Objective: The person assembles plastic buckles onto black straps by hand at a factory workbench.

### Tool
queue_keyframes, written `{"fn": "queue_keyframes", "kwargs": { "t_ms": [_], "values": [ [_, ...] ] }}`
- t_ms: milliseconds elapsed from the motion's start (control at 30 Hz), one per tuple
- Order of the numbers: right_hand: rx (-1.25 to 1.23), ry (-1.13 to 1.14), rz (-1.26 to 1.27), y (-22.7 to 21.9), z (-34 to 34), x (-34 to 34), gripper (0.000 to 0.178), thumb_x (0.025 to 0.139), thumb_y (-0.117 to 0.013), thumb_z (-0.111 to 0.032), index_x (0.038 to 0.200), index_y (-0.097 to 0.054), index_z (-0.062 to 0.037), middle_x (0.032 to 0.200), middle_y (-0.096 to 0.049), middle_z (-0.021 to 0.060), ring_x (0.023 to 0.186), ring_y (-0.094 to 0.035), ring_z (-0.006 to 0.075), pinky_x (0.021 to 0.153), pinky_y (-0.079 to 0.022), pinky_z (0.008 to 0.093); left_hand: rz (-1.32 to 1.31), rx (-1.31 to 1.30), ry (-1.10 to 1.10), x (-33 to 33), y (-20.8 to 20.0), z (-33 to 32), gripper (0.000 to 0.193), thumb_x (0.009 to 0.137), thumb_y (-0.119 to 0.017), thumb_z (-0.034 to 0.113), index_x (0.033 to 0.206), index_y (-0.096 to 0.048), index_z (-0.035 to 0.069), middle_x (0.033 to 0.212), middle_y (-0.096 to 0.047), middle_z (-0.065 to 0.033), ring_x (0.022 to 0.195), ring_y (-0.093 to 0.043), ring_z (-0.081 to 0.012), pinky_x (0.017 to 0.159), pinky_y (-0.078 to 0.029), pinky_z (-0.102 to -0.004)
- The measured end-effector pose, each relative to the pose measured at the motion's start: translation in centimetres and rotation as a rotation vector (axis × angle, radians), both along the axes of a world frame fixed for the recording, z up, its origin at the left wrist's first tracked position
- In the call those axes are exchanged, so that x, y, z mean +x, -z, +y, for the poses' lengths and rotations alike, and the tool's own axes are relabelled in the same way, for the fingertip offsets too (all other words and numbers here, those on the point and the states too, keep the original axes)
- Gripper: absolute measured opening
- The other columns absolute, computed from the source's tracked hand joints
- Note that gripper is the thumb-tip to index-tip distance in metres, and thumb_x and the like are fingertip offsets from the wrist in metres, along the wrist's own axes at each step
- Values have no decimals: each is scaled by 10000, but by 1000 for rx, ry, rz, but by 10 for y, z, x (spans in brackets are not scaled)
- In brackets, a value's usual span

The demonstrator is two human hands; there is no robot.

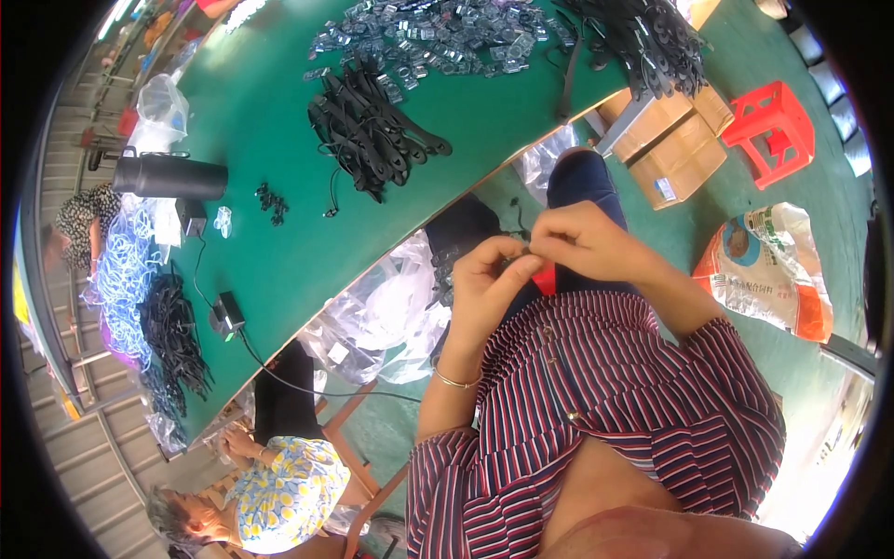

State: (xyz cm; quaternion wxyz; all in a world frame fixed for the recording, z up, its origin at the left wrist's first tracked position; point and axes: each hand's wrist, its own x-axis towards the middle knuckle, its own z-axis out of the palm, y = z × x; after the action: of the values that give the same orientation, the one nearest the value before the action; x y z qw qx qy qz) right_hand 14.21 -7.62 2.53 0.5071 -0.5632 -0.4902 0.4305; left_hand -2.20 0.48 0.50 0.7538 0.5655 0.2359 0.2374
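Observation:
Both my hands meet over my lap with fingertips pinched close together. My left hand is closed, its thumb and forefinger pressed on something small and dark. Against it, my right hand is closed too, fingers bent in a pinch. A thin black cord with a small dark end pokes out beyond the fingertips; the part between the fingers is mostly hidden. On the green table ahead lies a bundle of black straps with thin cords, the pile nearest my hands.
Clear plastic pieces and more black straps cover the table's far side. At left are a black bottle, an adapter with a cable, and blue-white cords. A seated co-worker is lower left; cartons and a red stool stand right.

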Motion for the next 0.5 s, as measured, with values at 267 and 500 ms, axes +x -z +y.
{"fn": "queue_keyframes", "kwargs": {
  "t_ms": [267,500],
  "values": [
    [-60,-205,446,7,-8,-14,212,857,-518,-118,665,-524,-28,504,-468,-1,422,-411,50,409,-312,200,-45,-142,269,-10,-7,1,141,807,-605,109,792,-610,-31,655,-588,-58,586,-537,-92,528,-414,-185],
    [102,-246,1163,15,-8,-31,196,891,-475,-119,716,-501,-35,501,-399,-24,414,-339,38,415,-278,194,-347,-511,216,-11,-4,-4,256,843,-554,207,816,-586,-45,589,-559,-78,442,-474,-97,435,-361,-195]
  ]
}}
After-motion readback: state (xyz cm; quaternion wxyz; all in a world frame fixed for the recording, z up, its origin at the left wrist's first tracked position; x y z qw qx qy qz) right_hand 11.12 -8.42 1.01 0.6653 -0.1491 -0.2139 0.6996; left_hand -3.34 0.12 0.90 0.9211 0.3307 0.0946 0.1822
